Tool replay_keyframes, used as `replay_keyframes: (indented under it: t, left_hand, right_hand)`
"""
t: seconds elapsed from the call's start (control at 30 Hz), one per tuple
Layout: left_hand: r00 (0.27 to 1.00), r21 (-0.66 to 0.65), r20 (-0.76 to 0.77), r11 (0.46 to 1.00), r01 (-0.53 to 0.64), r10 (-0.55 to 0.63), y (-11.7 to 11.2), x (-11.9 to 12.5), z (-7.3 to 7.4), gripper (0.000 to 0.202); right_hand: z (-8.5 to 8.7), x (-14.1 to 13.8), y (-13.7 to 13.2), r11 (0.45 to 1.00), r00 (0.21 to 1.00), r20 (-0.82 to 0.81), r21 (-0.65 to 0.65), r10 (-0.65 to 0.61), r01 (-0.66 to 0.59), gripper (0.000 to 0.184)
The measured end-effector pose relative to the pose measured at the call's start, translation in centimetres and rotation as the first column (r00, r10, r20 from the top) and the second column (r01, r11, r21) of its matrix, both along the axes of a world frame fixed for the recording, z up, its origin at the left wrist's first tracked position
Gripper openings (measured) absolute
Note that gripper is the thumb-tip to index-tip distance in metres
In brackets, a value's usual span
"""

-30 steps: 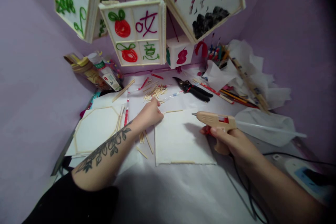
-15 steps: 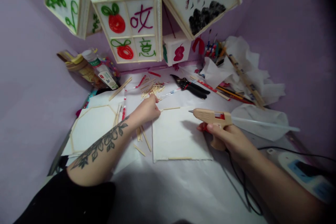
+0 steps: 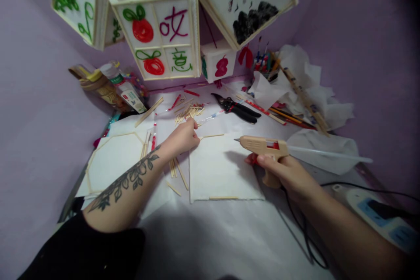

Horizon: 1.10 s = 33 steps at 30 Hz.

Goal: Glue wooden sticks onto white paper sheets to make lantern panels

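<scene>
My right hand (image 3: 285, 175) grips a tan hot glue gun (image 3: 262, 146), nozzle pointing left above a white paper square (image 3: 223, 170) that has thin wooden sticks along its top and bottom edges. A clear glue stick juts from the gun's back. My left hand (image 3: 183, 136), tattooed forearm behind it, rests curled at the square's upper left corner beside a pile of short wooden sticks (image 3: 188, 113). What its fingers pinch is hidden.
A white hexagon panel (image 3: 113, 162) framed in sticks lies at left. Black cutters (image 3: 236, 107) lie beyond the pile. Painted paper lanterns (image 3: 160, 35) hang overhead. Crumpled tissue (image 3: 308, 87), pencils and brushes crowd the right. A power strip (image 3: 380, 214) and black cord lie near right.
The view has shifted slightly, so everything sits a little lower-left to upper-left. Both hands keep nearly the same places over the paper square.
</scene>
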<state>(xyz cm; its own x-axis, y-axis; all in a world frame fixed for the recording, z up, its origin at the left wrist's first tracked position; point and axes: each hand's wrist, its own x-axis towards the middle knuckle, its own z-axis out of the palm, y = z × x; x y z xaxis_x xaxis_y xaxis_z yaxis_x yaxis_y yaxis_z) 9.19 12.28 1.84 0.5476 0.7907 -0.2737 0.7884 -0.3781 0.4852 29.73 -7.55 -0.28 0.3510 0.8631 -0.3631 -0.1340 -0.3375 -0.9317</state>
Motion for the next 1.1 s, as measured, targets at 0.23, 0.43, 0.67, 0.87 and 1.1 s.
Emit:
replay_keyframes:
  t: [0.23, 0.43, 0.67, 0.87, 1.1]
  left_hand:
    - [1.000, -0.007, 0.023, 1.000, 0.001, -0.001, 0.4, -0.2, -0.5, 0.039]
    - [0.999, -0.030, 0.032, 0.999, -0.012, 0.013, 0.1, 0.0, -0.5, 0.039]
    - [0.988, 0.053, 0.075, 0.989, -0.140, 0.136, 2.3, -2.7, 1.5, 0.038]
    - [0.957, 0.097, 0.031, 0.952, -0.289, 0.288, 2.5, -6.9, 0.5, 0.033]
    - [0.910, -0.009, 0.091, 0.914, -0.405, 0.404, 1.6, -7.3, 0.1, 0.035]
  right_hand:
    - [-0.1, 0.2, 0.0, 1.000, 1.000, 0.019, 0.002, 0.020, -0.020, 0.039]
    - [-0.1, 0.0, 0.0, 1.000, 1.000, 0.005, -0.007, 0.010, -0.010, 0.034]
    - [-0.3, 0.2, -0.1, 1.000, 0.999, -0.041, -0.023, -0.001, 0.000, 0.041]
    - [-0.9, 0.4, -0.1, 0.997, 0.999, 0.011, -0.065, 0.041, -0.040, 0.040]
    - [-0.9, 0.2, -0.2, 0.996, 0.996, 0.071, -0.081, 0.054, -0.048, 0.043]
